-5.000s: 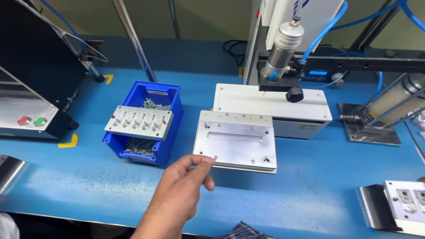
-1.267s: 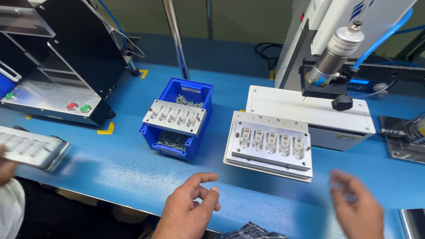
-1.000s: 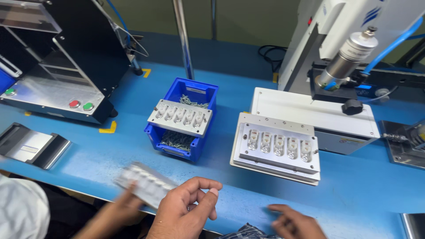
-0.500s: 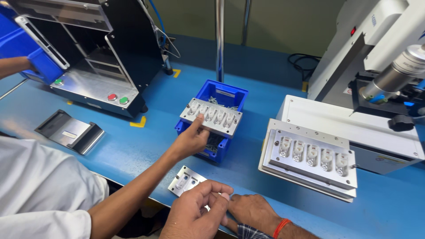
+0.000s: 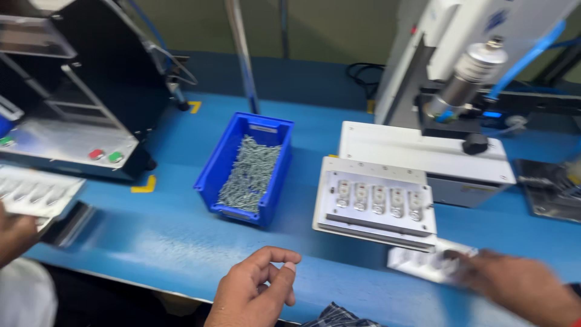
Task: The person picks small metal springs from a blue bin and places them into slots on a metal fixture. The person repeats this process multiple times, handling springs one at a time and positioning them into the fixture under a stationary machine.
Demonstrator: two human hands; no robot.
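Left hand (image 5: 257,290) at 6 o'clock near the desk (image 5: 163,242) front edge, fingers loosely curled, thumb close to the fingertips, nothing visibly held. Right hand (image 5: 520,290) at 4 o'clock, motion-blurred, fingers laid on a small pale metal plate (image 5: 423,263) lying on the desk; whether it grips or only touches the plate, cannot tell. The plate sits just below the front edge of the grey fixture block (image 5: 375,203), which carries a row of five small pockets with parts in them. Blue bin (image 5: 248,169) at center, about 11 o'clock from the left hand, holds a heap of small screws (image 5: 249,172). White machine base (image 5: 423,148) behind the fixture, with a cylindrical tool head (image 5: 466,79) over it at 1 o'clock. Black machine (image 5: 78,103) with red and green buttons at 10 o'clock. Another person's hand (image 5: 15,233) at the left edge, 9 o'clock, under a pale tray (image 5: 36,191) with pockets; blurred.
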